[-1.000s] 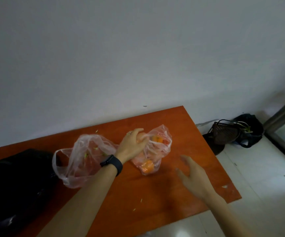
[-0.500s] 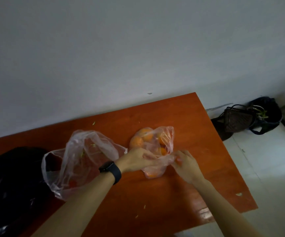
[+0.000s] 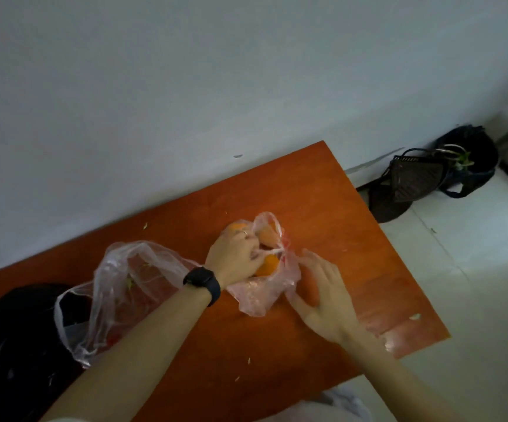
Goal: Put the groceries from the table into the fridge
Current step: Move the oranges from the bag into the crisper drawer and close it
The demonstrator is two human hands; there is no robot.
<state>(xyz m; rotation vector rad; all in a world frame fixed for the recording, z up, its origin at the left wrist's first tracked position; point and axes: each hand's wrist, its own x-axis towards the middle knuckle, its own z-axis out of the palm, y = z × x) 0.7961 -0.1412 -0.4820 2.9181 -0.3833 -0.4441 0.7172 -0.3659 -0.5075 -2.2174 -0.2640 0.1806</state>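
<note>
Bag of oranges (image 3: 258,295) lies on the orange surface (image 3: 322,208), between our two sets of fingers. Our left hand (image 3: 234,257) curls its fingers (image 3: 251,251) round the twisted plastic at the bag's mouth, gripping it. Our right hand (image 3: 325,293) spreads its fingers (image 3: 312,261) nearly straight against the bag's side, grasping nothing. Behind our left wrist, a clear bag (image 3: 130,278) slumps against a black bag (image 3: 12,339).

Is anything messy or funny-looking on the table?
Yes. Little pale scraps lie scattered over the orange table, like crumbs. An open clear bag sags crumpled beside the bag of oranges that the left hand grips.
</note>
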